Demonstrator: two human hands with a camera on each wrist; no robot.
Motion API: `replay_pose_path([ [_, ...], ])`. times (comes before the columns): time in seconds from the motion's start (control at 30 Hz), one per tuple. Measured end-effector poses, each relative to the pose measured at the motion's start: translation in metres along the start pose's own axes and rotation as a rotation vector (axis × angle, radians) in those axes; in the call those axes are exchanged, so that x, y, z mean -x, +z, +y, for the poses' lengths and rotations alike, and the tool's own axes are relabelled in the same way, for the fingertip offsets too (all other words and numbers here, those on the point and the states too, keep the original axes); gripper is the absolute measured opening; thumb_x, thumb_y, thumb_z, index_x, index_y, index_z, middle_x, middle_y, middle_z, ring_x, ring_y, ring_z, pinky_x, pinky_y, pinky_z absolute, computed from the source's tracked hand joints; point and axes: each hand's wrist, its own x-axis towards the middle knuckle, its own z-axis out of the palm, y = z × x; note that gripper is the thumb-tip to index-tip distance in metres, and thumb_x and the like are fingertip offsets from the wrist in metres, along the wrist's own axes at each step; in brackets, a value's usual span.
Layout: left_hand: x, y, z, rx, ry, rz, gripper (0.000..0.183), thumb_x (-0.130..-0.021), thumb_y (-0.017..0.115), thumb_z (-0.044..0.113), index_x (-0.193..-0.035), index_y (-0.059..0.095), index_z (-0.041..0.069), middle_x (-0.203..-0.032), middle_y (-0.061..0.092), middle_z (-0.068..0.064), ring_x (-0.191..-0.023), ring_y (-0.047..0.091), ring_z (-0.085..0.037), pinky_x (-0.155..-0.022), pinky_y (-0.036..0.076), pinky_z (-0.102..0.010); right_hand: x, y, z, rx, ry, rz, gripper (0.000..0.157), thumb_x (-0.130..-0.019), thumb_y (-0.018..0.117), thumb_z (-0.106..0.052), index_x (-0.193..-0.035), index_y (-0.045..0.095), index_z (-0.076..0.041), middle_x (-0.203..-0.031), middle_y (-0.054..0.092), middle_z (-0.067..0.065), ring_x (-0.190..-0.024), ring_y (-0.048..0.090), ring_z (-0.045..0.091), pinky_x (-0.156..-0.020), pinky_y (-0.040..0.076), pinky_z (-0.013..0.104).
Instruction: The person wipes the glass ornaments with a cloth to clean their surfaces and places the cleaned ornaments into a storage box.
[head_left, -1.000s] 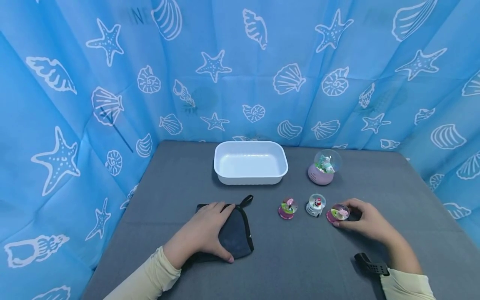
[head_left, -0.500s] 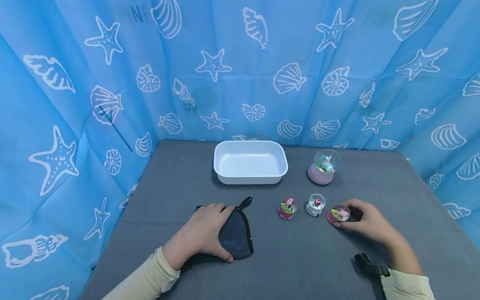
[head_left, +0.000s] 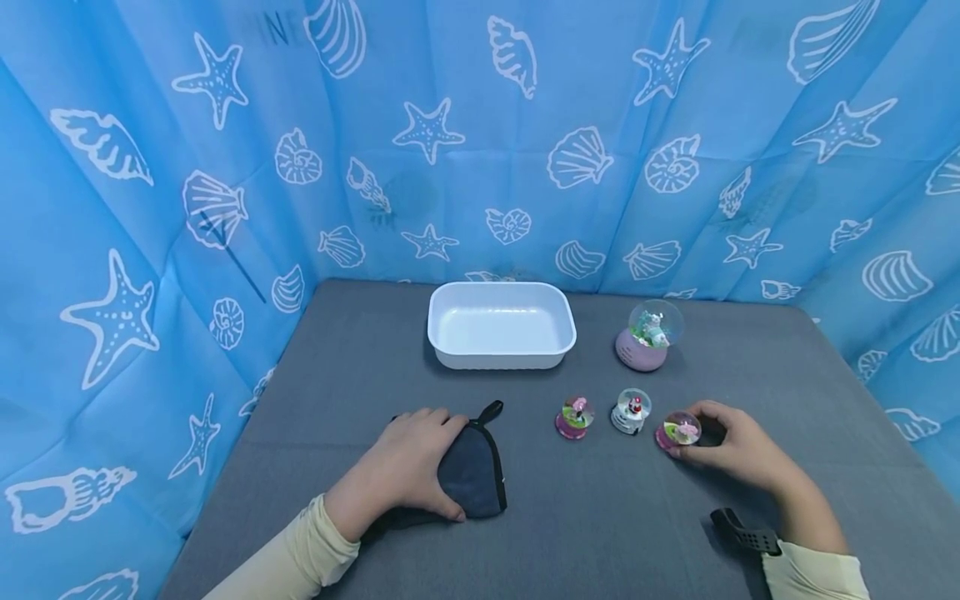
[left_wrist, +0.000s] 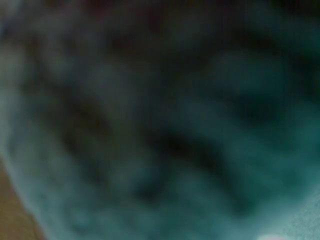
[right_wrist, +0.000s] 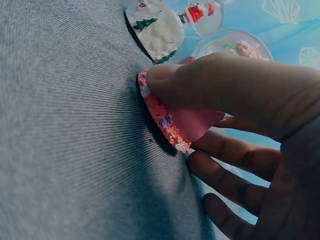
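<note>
My left hand [head_left: 416, 462] lies over a dark zip-edged pouch [head_left: 472, 475], thumb on its near side and fingers draped over its far side. A short black loop [head_left: 491, 412] sticks up from the pouch. The left wrist view is a dark blur. My right hand [head_left: 731, 446] holds a small snow globe [head_left: 681, 429] with a pink base, and a pink figure shows inside. In the right wrist view the thumb [right_wrist: 165, 75] presses on the flower-trimmed base [right_wrist: 170, 130]; the base stands at the cloth. The other fingers spread behind it.
A small white snow globe [head_left: 631, 411] with a red figure and another pink-based one [head_left: 575, 417] stand left of the right hand. A larger purple-based globe [head_left: 642, 350] is behind them. A white tub [head_left: 502, 362] sits at the back, before a blue shell-print curtain [head_left: 465, 192].
The pouch's loop and top edge have sunk slightly toward me under the left hand. The right hand and its snow globe have hardly shifted.
</note>
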Motion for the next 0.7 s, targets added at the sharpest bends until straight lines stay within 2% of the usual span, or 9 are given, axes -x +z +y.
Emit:
replay_pose_path([
  [0.4, -0.0003, 0.0, 0.0018, 0.001, 0.024, 0.025, 0.099, -0.059, 0.095, 0.062, -0.14, 0.064, 0.013, -0.118, 0.071, -0.005, -0.101, 0.068, -0.023, -0.081, 0.06, -0.044, 0.0013, -0.0023, -0.0069, -0.032, 0.013, -0.007, 0.032, -0.085, 0.091, -0.019, -0.106, 0.068, -0.01, -0.095, 0.069, 0.002, -0.082, 0.062, 0.006, -0.069, 0.051, 0.024],
  [0.7, 0.0002, -0.0003, -0.001, -0.012, 0.048, 0.039, 0.091, -0.061, 0.093, 0.06, -0.136, 0.067, 0.015, -0.111, 0.071, -0.001, -0.093, 0.067, -0.019, -0.076, 0.058, -0.041, 0.0004, -0.0012, -0.0092, -0.043, 0.012, 0.002, 0.032, -0.085, 0.09, -0.017, -0.106, 0.067, -0.009, -0.094, 0.068, 0.003, -0.081, 0.062, 0.01, -0.068, 0.052, 0.025],
])
